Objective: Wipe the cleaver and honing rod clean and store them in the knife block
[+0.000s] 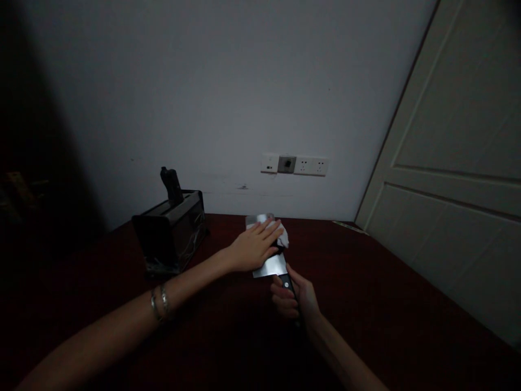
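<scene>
My right hand [299, 298] is closed around the black handle [286, 282] of a cleaver. Its broad, shiny blade [272, 266] points away from me over the dark red table. Across the blade lies my left hand [254, 247], its fingers fairly straight and pressing a crumpled white cloth or paper wipe [284, 237] against the metal. Part of the wipe sticks out past the fingertips, while the rest is hidden beneath the hand. A dark patch shows beside the fingers, too dim to make out.
A black knife block [171, 231] stands on the table [345, 282] to the left, with a black handle [171, 184] rising from its top. Wall sockets [303, 165] are set in the pale wall behind. A panelled white door [448, 174] borders the right side. The light is dim.
</scene>
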The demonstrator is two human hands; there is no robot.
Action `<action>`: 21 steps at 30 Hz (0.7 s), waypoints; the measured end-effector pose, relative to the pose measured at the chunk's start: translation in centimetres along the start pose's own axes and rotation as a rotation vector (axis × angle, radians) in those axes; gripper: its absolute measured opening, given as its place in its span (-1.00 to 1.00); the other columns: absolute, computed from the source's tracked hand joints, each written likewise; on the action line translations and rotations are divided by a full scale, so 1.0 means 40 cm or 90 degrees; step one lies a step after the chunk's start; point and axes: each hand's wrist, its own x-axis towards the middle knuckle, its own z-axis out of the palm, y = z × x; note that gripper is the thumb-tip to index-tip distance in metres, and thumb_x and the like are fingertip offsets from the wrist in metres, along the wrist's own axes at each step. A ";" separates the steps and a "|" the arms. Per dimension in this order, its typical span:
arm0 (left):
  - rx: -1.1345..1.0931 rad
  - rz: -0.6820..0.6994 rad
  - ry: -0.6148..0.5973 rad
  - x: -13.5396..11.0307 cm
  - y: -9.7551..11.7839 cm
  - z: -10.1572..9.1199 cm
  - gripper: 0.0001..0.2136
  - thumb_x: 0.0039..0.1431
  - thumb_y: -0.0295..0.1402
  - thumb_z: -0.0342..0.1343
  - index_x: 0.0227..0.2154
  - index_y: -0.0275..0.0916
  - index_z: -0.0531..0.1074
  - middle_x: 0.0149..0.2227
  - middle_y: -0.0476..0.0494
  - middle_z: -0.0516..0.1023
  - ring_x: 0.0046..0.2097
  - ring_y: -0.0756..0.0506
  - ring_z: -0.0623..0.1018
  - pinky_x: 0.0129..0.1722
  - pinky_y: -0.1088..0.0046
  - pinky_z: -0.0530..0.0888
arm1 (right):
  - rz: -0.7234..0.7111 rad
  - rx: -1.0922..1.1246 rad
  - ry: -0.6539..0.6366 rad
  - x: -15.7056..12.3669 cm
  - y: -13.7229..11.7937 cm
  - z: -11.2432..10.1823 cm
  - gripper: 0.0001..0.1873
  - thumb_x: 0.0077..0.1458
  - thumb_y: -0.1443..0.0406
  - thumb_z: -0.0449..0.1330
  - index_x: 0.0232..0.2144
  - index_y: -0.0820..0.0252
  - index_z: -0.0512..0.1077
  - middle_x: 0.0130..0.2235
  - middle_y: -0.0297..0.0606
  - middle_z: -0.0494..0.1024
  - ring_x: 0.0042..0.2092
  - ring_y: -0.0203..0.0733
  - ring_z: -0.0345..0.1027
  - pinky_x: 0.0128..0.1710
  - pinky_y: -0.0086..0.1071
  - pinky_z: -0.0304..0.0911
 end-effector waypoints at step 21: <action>0.004 0.017 0.019 -0.007 0.042 -0.010 -0.49 0.28 -0.16 -0.33 0.23 -0.25 -0.17 0.29 -0.15 -0.19 0.29 -0.11 -0.15 0.21 0.28 -0.02 | -0.041 -0.033 0.027 -0.007 -0.022 0.001 -0.65 0.11 0.10 0.01 -0.51 0.28 0.27 -0.68 -0.56 0.01 -0.70 -0.51 -0.35 -0.82 -0.67 -0.19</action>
